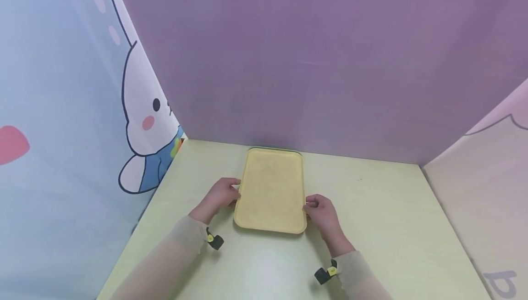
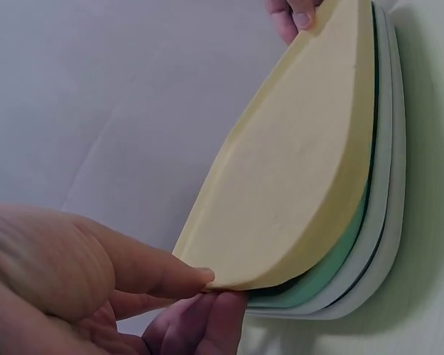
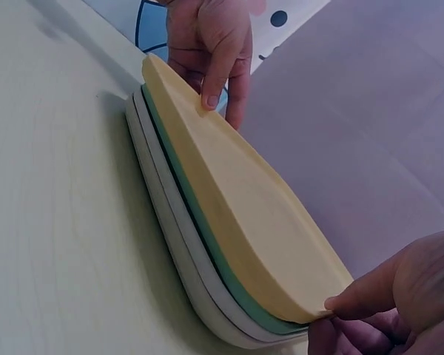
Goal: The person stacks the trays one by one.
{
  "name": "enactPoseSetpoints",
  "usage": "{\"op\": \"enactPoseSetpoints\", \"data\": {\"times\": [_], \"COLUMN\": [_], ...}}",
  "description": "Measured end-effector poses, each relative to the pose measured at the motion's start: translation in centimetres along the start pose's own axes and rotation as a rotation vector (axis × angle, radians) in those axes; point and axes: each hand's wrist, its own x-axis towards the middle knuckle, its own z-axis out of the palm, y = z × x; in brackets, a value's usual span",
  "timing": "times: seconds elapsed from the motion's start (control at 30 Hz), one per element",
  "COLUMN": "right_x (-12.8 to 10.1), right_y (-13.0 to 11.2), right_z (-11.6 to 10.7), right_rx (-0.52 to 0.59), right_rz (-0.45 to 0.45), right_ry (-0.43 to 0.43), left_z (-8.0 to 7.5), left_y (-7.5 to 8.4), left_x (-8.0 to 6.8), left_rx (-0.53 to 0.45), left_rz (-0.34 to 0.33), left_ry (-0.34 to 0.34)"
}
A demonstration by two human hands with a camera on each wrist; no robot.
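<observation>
A yellow rectangular tray (image 1: 272, 190) lies on top of a stack, its long sides running away from me. Under it, in the right wrist view, come a green tray (image 3: 207, 240) and white trays (image 3: 166, 196). My left hand (image 1: 222, 193) pinches the yellow tray's left rim, thumb on top and fingers beneath. On the opposite rim, my right hand (image 1: 323, 213) pinches in the same way. In the left wrist view, a narrow dark gap shows between the yellow tray and the green tray (image 2: 322, 285) near the left thumb.
The stack stands on a pale table (image 1: 371, 208), near its back edge. A purple backdrop (image 1: 288, 61) rises behind. A blue cloth with a cartoon figure (image 1: 152, 125) hangs on the left, and a pale pink one (image 1: 486, 190) on the right.
</observation>
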Motion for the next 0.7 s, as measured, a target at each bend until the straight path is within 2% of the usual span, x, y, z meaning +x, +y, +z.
{"op": "enactPoseSetpoints", "data": {"times": [0.13, 0.33, 0.5, 0.6, 0.7], "right_x": [0.0, 0.6, 1.1, 1.2, 1.3], "right_y": [0.1, 0.2, 0.5, 0.4, 0.5], "right_z": [0.2, 0.7, 0.8, 0.7, -0.1], "right_rx": [0.002, -0.011, -0.041, -0.053, -0.073], "right_rz": [0.002, -0.015, -0.023, -0.039, -0.051], "right_ry": [-0.008, -0.004, 0.003, -0.011, -0.049], "left_z": [0.0, 0.0, 0.4, 0.4, -0.1], "left_y": [-0.1, -0.4, -0.6, -0.7, -0.7], "left_x": [0.2, 0.9, 1.5, 1.6, 1.4], "left_rx": [0.027, 0.115, 0.138, 0.151, 0.16], "left_rz": [0.0, 0.042, 0.009, -0.003, 0.02], "left_ry": [0.017, 0.052, 0.069, 0.063, 0.035]}}
